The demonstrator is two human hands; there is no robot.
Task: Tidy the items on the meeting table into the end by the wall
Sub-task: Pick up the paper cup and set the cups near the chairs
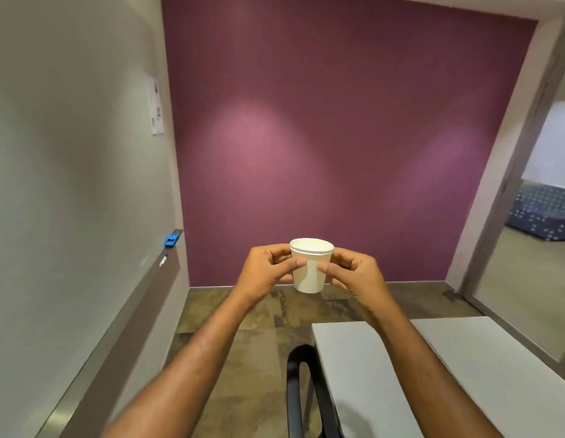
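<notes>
Cups being pinched by both hands, left and right, above tabletop | light, crushable paper | hold sidewalls gently.

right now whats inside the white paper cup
A second rim shows just inside the white paper cup, so another cup seems nested in it. Both the left hand and right hand hold it. The view is from below the rim, so any contents are hidden.

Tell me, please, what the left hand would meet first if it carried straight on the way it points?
Its fingers already touch the white paper cup; past the left hand, probably the right hand.
</notes>
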